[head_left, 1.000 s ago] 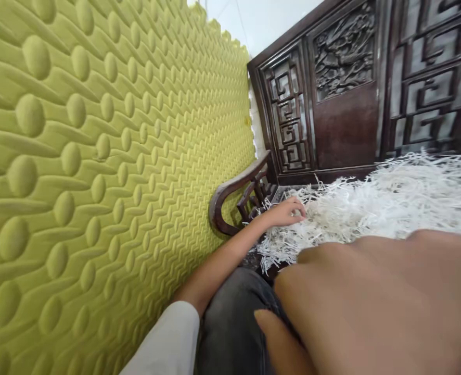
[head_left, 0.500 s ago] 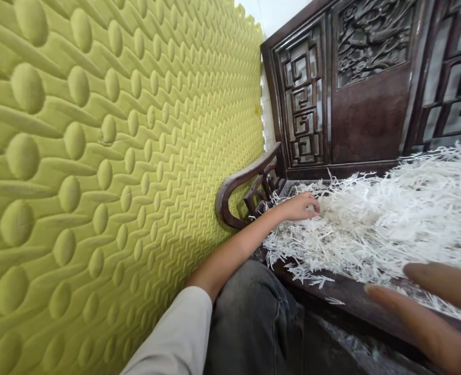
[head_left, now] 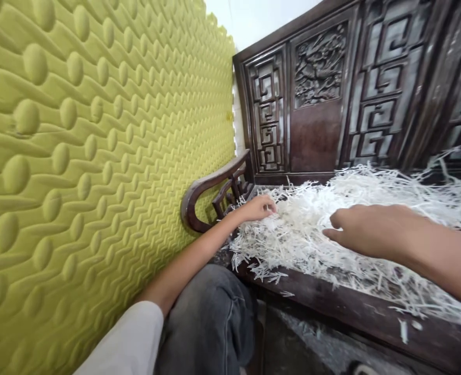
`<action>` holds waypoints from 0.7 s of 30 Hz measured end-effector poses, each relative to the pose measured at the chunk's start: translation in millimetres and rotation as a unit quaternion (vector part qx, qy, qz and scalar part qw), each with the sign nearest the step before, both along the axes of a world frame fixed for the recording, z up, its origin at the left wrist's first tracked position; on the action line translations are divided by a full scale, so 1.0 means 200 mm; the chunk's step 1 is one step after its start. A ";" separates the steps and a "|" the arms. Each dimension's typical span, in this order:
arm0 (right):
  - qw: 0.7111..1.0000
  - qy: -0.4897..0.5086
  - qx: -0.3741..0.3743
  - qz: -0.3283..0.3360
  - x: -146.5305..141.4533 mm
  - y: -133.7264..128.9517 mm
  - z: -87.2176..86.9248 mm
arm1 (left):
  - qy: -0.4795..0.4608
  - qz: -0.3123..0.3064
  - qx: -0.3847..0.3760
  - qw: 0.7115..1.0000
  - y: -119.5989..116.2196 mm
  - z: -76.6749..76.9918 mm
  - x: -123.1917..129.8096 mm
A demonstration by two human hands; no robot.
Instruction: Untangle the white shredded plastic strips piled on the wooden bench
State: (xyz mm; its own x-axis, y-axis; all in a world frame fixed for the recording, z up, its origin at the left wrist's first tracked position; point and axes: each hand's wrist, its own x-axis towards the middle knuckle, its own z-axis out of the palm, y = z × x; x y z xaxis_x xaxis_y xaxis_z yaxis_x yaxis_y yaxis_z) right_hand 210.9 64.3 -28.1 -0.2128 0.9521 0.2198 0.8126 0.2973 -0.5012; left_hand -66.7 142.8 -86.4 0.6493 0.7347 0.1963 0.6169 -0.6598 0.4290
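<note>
Currently both bare hands are working in a heap of shredded white strips [head_left: 296, 234] spread along the seat of a dark wooden bench [head_left: 355, 307], so handling that heap is the step in hand. The left hand [head_left: 257, 208] lies at the heap's near end by the bench's curved armrest [head_left: 199, 198], its fingers curled down among the strips; whether they are pinching any cannot be told from this view. The right hand [head_left: 371, 232] sits further along, over the middle of the heap, loosely open with its fingers slightly bent, and no strip shows caught in it. The heap runs from the armrest up against the carved backrest [head_left: 320, 67], and loose pieces [head_left: 277, 278] hang over the seat's front edge. A padded yellow-green wall [head_left: 98, 156] stands just beside the armrest, a white sleeve [head_left: 125, 338] covers the left upper arm, and grey jeans [head_left: 207, 317] show below.
</note>
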 end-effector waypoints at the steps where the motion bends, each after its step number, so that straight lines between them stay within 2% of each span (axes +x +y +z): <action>1: 0.995 -0.085 -0.061 0.004 -0.01 -0.01 0.03 | -0.011 0.002 0.005 1.000 0.00 0.01 0.00; 3: 0.971 -0.195 -0.130 0.034 -0.06 -0.02 0.05 | -0.037 0.006 0.013 0.999 0.00 0.03 0.00; 6: 0.967 -0.198 -0.139 0.079 -0.15 -0.02 0.02 | -0.083 0.014 0.020 0.996 -0.03 0.10 0.03; 10: 0.984 -0.060 -0.141 0.088 -0.21 0.01 -0.07 | -0.137 0.032 0.028 0.990 -0.10 0.21 0.09; 13: 0.979 0.091 -0.167 0.073 -0.23 0.05 -0.10 | -0.198 0.035 -0.001 0.980 -0.16 0.29 0.15; 15: 0.975 0.166 -0.137 0.054 -0.24 0.07 -0.11 | -0.242 0.022 -0.027 0.970 -0.19 0.32 0.18; 18: 0.972 0.212 -0.071 0.068 -0.22 0.12 -0.12 | -0.282 -0.002 -0.043 0.959 -0.21 0.34 0.22; 21: 0.972 0.211 -0.049 0.091 -0.18 0.16 -0.12 | -0.291 -0.004 -0.029 0.956 -0.22 0.35 0.23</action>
